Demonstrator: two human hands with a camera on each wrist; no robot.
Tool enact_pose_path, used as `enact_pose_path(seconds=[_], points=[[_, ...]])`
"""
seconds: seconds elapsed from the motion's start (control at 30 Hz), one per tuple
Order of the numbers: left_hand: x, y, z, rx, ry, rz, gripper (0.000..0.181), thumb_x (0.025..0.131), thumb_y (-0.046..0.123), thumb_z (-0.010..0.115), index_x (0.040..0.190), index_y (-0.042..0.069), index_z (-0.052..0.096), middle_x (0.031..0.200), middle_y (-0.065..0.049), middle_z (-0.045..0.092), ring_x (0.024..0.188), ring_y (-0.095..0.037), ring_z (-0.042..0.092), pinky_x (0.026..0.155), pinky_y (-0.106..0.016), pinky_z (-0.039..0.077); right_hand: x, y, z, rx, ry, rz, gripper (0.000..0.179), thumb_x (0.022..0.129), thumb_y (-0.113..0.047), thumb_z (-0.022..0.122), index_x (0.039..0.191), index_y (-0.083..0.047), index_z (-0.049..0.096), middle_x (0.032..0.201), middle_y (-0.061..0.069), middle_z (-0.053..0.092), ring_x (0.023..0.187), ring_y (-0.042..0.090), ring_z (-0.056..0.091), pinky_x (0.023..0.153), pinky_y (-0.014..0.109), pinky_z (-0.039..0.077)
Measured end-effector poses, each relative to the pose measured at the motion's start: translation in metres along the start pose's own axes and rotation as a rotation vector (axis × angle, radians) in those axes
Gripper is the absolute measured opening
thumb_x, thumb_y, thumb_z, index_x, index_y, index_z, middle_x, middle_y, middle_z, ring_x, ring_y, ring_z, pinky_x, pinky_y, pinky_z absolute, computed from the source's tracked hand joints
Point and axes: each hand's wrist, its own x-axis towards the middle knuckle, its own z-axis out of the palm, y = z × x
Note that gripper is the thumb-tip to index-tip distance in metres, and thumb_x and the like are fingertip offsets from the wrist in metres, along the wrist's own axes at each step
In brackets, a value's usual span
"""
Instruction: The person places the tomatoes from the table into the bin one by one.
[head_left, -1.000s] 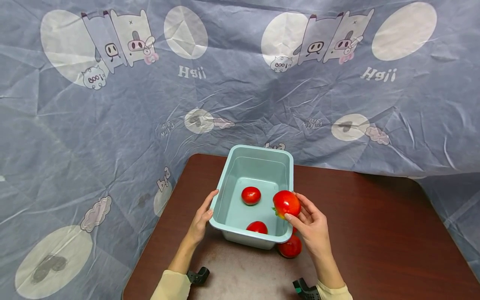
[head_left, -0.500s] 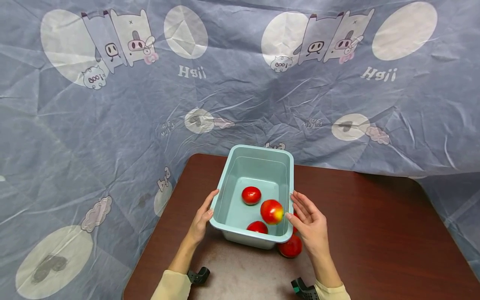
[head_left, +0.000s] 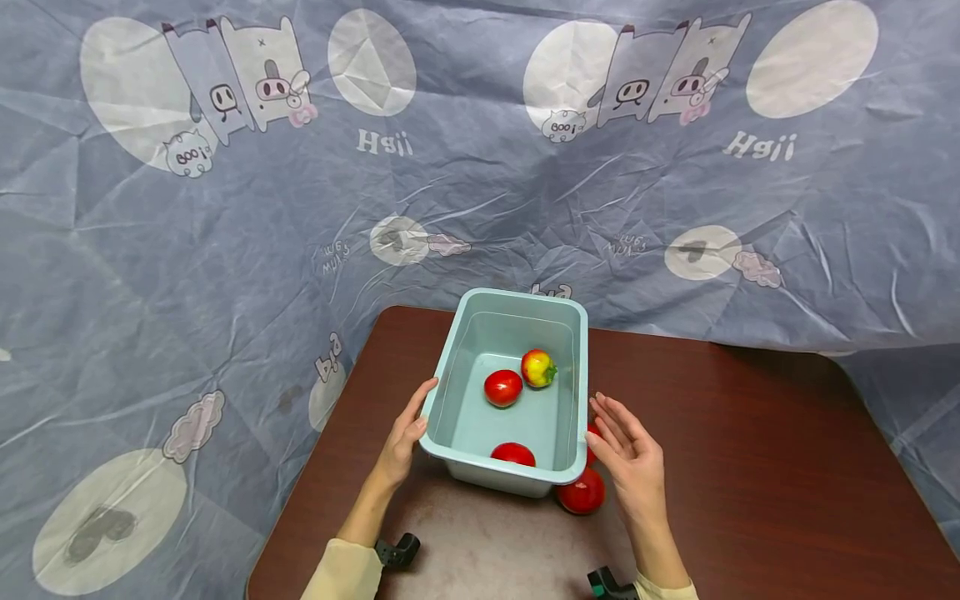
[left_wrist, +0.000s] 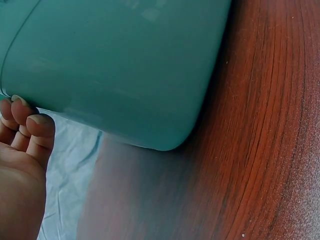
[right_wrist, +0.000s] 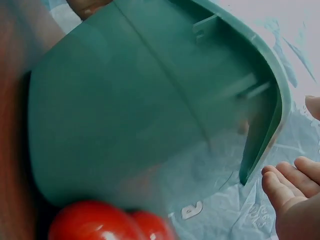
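Note:
A pale blue-green plastic bin point(head_left: 517, 336) stands on the table, with my left hand point(head_left: 399, 442) holding its left rim. In the left wrist view the curled fingertips point(left_wrist: 41, 125) of that hand meet the rim from outside. Inside the bin, a red-and-yellow fruit with green leaves point(head_left: 538, 368) lies close beside a glossy red fruit point(head_left: 503, 388). Another red fruit point(head_left: 513, 453) sits at the near wall, partly hidden by the rim. My right hand point(head_left: 633, 454) is just off the right rim, fingers extended, holding nothing.
Outside the bin's near right corner, a red fruit point(head_left: 582, 492) rests on the brown table point(head_left: 765, 467). One more red fruit point(head_left: 593, 443) is behind it, partly covered by the right hand. A grey-blue printed cloth point(head_left: 480, 192) hangs behind the table.
My right hand has let go of the red-and-yellow fruit and drawn slightly back right. The fruit has moved deeper into the bin, beside the upper red fruit. My left hand stays put.

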Motion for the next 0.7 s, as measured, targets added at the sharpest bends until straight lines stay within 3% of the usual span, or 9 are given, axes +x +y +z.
enact_pose_path(seconds=[0.23, 0.47, 0.57, 0.7], points=[[-0.001, -0.002, 0.0, -0.002, -0.002, 0.016, 0.057, 0.087, 0.006, 0.029, 0.143, -0.003, 0.023, 0.148, -0.023, 0.024, 0.131, -0.032, 0.027, 0.1, -0.023, 0.03, -0.01, 0.017, -0.014, -0.036, 0.01, 0.038, 0.058, 0.078, 0.011, 0.061, 0.132, 0.01, 0.04, 0.135, 0.022, 0.046, 0.122, 0.026, 0.05, 0.095, 0.028, 0.04], [-0.002, -0.003, 0.0, -0.017, -0.003, 0.003, 0.057, 0.088, 0.006, 0.029, 0.143, -0.003, 0.023, 0.147, -0.024, 0.024, 0.129, -0.036, 0.028, 0.1, -0.024, 0.031, -0.026, 0.044, -0.026, -0.186, 0.067, 0.133, 0.062, 0.075, 0.008, 0.067, 0.132, 0.003, 0.044, 0.13, 0.006, 0.054, 0.119, 0.012, 0.053, 0.094, 0.021, 0.041], [-0.001, -0.003, -0.001, -0.013, -0.001, 0.0, 0.056, 0.088, 0.006, 0.03, 0.143, -0.003, 0.024, 0.147, -0.023, 0.025, 0.131, -0.029, 0.028, 0.101, -0.023, 0.028, -0.031, 0.055, -0.028, -0.226, 0.114, 0.168, 0.066, 0.071, 0.006, 0.072, 0.132, -0.001, 0.047, 0.132, 0.013, 0.052, 0.12, 0.015, 0.052, 0.095, 0.02, 0.04], [0.0, -0.004, -0.001, -0.026, -0.014, 0.002, 0.057, 0.088, 0.006, 0.029, 0.144, -0.002, 0.022, 0.146, -0.024, 0.026, 0.122, -0.022, 0.04, 0.096, -0.031, 0.038, -0.036, 0.07, -0.032, -0.289, 0.166, 0.194, 0.071, 0.067, 0.001, 0.077, 0.131, -0.007, 0.049, 0.133, 0.018, 0.05, 0.122, 0.019, 0.05, 0.096, 0.019, 0.039]])
